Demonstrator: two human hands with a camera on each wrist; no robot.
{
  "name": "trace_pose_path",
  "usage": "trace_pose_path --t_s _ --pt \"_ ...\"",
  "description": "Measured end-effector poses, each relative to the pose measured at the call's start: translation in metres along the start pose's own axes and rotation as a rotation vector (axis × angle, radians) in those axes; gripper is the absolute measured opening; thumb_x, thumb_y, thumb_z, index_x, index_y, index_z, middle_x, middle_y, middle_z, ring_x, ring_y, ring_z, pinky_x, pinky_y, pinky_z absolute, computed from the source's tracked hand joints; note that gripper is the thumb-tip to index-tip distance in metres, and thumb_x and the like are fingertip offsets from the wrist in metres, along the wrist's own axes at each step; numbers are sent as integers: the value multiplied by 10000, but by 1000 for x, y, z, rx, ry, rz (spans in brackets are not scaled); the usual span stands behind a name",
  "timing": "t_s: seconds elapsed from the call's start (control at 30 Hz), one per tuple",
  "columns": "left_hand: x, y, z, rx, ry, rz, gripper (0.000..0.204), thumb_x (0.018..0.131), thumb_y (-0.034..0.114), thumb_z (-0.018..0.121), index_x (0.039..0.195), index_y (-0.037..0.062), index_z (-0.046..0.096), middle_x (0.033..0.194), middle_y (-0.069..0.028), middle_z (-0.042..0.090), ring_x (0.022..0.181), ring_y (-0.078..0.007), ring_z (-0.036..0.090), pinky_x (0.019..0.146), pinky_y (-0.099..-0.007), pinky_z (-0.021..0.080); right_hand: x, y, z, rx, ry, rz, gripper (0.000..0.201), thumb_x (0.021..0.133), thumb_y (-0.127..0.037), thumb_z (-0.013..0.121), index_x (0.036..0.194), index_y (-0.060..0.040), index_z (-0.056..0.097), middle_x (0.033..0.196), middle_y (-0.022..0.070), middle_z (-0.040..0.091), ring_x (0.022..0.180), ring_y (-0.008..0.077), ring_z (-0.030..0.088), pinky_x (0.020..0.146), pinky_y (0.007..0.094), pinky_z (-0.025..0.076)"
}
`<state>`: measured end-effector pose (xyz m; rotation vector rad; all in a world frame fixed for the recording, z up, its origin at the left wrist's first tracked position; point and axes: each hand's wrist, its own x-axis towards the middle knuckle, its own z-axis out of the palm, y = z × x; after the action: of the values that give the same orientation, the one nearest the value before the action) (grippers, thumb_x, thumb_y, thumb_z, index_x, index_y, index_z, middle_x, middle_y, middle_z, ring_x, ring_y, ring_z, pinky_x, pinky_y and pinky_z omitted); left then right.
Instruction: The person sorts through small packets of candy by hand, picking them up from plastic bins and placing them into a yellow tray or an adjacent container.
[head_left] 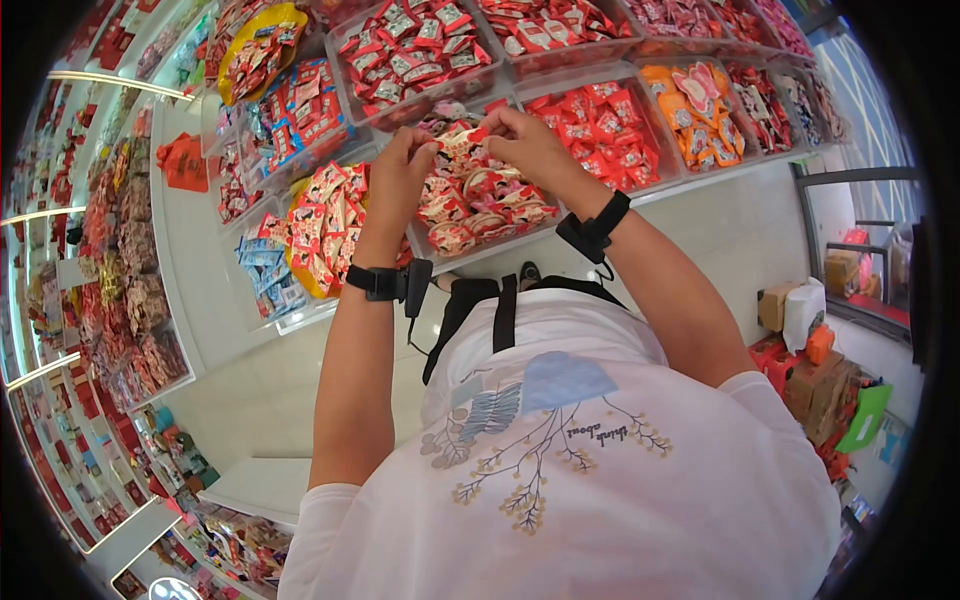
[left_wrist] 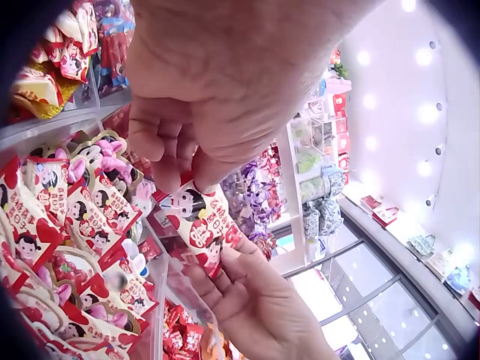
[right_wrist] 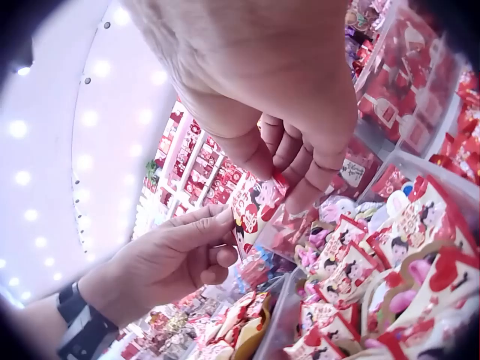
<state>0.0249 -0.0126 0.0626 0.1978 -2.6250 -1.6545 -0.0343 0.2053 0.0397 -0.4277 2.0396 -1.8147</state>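
Note:
A small cream-and-red printed packet (left_wrist: pixel 201 227) with cartoon figures is held up between both hands. My left hand (head_left: pixel 402 180) pinches one end between thumb and fingers. At the other end, my right hand (head_left: pixel 535 150) pinches the packet's red edge. In the right wrist view the packet (right_wrist: pixel 253 211) looks whole and hangs tilted between the fingertips. Below the hands, a clear bin holds similar cream-and-red packets (head_left: pixel 455 237) mixed with pink pieces. More of these packets (head_left: pixel 328 215) are heaped in a yellow-lined bin beside my left forearm.
Clear bins of red packets (head_left: pixel 412 50) stand beyond the hands, with more red packets (head_left: pixel 600 135) to the right. An orange-packet bin (head_left: pixel 695 110) sits farther right. Blue packets (head_left: pixel 270 275) lie at the left. Cardboard boxes (head_left: pixel 820 390) are stacked on the floor at right.

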Motion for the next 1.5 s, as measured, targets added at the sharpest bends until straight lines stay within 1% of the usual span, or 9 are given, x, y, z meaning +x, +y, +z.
trace_pose_path --t_s 0.1,0.2,0.3,0.5,0.6,0.7,1.2,1.3,1.5 --pt "19 -55 12 123 -9 161 153 964 120 680 1076 20 653 857 -16 668 754 -87 598 683 -268 496 2 24 1 -156 25 -64 147 882 -99 665 1000 -15 645 858 81 649 769 169 628 681 334 506" --pt "14 -66 24 185 34 153 131 912 91 687 1013 15 654 870 -139 693 773 -260 680 734 -363 533 5 46 3 -421 44 -222 136 857 -130 682 949 -39 641 848 133 658 768 281 653 676 413 501" --pt "10 -74 31 102 -24 37 138 918 105 677 1013 11 644 901 -159 714 839 -305 709 752 -393 542 4 48 3 -509 30 -143 106 861 -163 663 926 -82 640 846 149 663 808 359 655 688 479 494" --pt "6 -78 37 289 50 84 151 923 142 663 1007 24 622 967 -177 728 908 -376 701 773 -440 544 14 60 9 -680 60 -131 138 898 -194 633 980 -90 672 823 152 672 791 369 654 698 465 502" --pt "3 -78 37 402 31 25 160 908 121 704 1031 32 653 916 -161 729 875 -305 726 768 -391 554 17 66 11 -689 66 -142 138 898 -194 627 974 -90 676 842 157 676 810 381 655 711 478 506" --pt "1 -81 38 412 51 66 153 894 180 672 983 60 637 986 -161 710 915 -390 680 785 -489 528 19 70 11 -707 56 -137 140 892 -178 629 973 -75 679 844 161 679 817 378 660 723 482 511" --pt "-1 -81 37 546 91 49 154 909 200 642 972 60 635 974 -174 699 912 -387 675 773 -504 530 31 84 7 -609 8 -127 194 889 -163 646 1018 -22 683 851 154 711 785 280 698 737 386 534" --pt "0 -78 44 550 126 43 153 908 199 643 961 57 630 966 -169 698 908 -385 672 770 -505 528 29 82 0 -500 -34 -55 142 891 -190 610 928 -89 703 884 157 707 861 379 678 762 481 524" --pt "1 -79 38 565 120 3 152 902 200 652 951 58 629 954 -163 700 893 -376 678 758 -503 524 19 74 -5 -574 -40 -50 181 910 -213 599 960 -82 713 928 163 721 901 374 686 807 480 533"
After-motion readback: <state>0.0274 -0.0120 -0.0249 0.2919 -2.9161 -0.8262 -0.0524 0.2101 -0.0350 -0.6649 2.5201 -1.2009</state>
